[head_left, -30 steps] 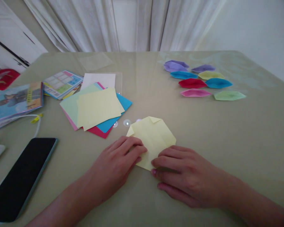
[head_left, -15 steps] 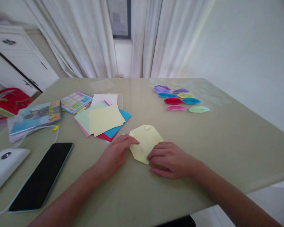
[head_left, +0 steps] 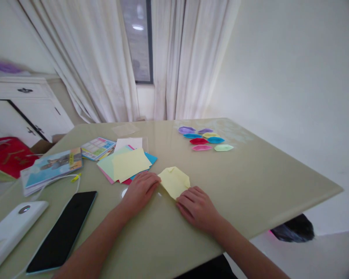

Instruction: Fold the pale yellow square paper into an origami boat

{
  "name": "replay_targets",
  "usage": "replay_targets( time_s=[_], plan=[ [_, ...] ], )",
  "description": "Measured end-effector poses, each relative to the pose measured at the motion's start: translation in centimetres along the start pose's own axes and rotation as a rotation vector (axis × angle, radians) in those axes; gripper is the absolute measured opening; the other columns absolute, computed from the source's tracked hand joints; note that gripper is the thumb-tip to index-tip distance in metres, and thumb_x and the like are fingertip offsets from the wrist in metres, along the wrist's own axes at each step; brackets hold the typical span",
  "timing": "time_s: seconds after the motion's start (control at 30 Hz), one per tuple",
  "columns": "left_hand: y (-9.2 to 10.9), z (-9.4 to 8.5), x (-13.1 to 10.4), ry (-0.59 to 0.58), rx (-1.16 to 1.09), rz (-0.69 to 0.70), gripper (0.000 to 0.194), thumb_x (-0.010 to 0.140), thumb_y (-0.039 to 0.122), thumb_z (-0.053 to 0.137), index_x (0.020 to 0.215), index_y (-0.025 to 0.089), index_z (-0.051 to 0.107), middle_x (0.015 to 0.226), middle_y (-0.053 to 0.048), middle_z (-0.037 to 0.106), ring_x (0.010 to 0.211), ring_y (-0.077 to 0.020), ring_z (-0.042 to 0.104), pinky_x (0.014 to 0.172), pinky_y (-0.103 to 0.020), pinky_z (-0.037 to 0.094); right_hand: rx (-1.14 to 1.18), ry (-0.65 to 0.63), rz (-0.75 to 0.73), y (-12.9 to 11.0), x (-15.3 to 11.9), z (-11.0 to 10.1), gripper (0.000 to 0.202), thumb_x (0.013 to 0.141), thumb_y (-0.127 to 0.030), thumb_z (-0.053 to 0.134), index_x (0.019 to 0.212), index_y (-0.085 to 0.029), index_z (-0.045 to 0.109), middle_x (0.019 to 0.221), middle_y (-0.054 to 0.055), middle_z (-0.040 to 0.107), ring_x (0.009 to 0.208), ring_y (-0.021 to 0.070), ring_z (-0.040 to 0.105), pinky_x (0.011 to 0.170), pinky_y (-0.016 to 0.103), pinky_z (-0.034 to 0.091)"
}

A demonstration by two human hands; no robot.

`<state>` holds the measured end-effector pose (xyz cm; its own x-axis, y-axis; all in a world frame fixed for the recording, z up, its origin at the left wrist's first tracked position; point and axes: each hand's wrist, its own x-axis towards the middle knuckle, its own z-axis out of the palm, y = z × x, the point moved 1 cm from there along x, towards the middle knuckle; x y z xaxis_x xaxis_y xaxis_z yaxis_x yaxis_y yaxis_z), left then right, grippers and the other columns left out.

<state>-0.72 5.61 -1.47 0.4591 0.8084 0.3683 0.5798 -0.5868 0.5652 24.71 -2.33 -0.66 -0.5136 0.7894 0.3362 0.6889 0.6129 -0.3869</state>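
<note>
A pale yellow sheet of origami paper (head_left: 175,180) with folded corners lies on the table in front of me. My left hand (head_left: 142,192) is closed on its left corner, the fingers held together. At the near right edge my right hand (head_left: 196,206) grips the paper, its thumb tucked below the fingers and partly hidden. Just behind my left hand a fanned stack of coloured paper (head_left: 131,164) shows yellow, green, blue and red sheets.
Several folded paper boats (head_left: 198,141) in mixed colours sit at the back right of the table (head_left: 250,182). A black phone (head_left: 65,228), a white power bank (head_left: 14,228) with a cable, and a picture book (head_left: 54,164) occupy the left side.
My view has tilted up, so the table appears lower. My left hand has shifted from lying over the paper to its left corner, and my right hand holds the near right edge.
</note>
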Motion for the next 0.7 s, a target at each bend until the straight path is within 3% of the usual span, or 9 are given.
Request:
replay_targets(
  time_s=[0.17,0.33,0.53,0.63,0.7],
  plan=[
    [0.6,-0.3,0.1,0.061,-0.045,-0.071,0.034,0.105,0.047,0.050,0.096,0.023,0.072,0.097,-0.006,0.075,0.094,-0.0254,0.071,0.088,-0.040,0.057,0.096,0.123,0.163,1.4,0.6,-0.9,0.020,0.107,-0.025,0.048,0.095,-0.021,0.063,0.090,0.007,0.071,0.083,0.0214,0.065,0.077,0.032,0.049],
    [0.3,0.4,0.4,0.091,-0.046,-0.123,0.040,0.107,0.047,0.044,0.088,0.022,0.068,0.096,-0.007,0.069,0.096,-0.0268,0.068,0.088,-0.041,0.055,0.178,0.156,0.342,2.5,1.5,-0.6,0.023,0.109,-0.030,0.046,0.092,-0.021,0.060,0.075,0.001,0.066,0.067,0.0186,0.062,0.064,0.028,0.044],
    [0.3,0.9,0.4,0.064,-0.009,-0.157,0.038,0.107,0.048,0.045,0.085,0.023,0.064,0.089,-0.006,0.068,0.091,-0.0278,0.065,0.085,-0.042,0.052,0.243,0.097,0.454,3.9,3.0,-0.8,0.023,0.105,-0.032,0.051,0.089,-0.021,0.063,0.078,0.001,0.069,0.069,0.0185,0.063,0.063,0.027,0.044],
    [0.3,1.0,0.1,0.057,0.012,-0.190,0.038,0.105,0.048,0.048,0.080,0.023,0.062,0.082,-0.004,0.065,0.083,-0.0271,0.064,0.078,-0.040,0.051,0.241,0.031,0.459,5.0,5.1,-1.4,0.022,0.102,-0.036,0.059,0.089,-0.020,0.065,0.082,0.002,0.069,0.071,0.0184,0.062,0.065,0.028,0.044],
    [0.3,1.0,0.0,0.061,0.023,-0.207,0.037,0.105,0.047,0.049,0.080,0.023,0.062,0.086,-0.005,0.066,0.087,-0.0273,0.064,0.081,-0.040,0.051,0.227,-0.022,0.437,5.8,6.9,-1.6,0.022,0.097,-0.036,0.066,0.082,-0.020,0.066,0.082,0.002,0.067,0.073,0.0185,0.061,0.067,0.028,0.043]
  ],
)
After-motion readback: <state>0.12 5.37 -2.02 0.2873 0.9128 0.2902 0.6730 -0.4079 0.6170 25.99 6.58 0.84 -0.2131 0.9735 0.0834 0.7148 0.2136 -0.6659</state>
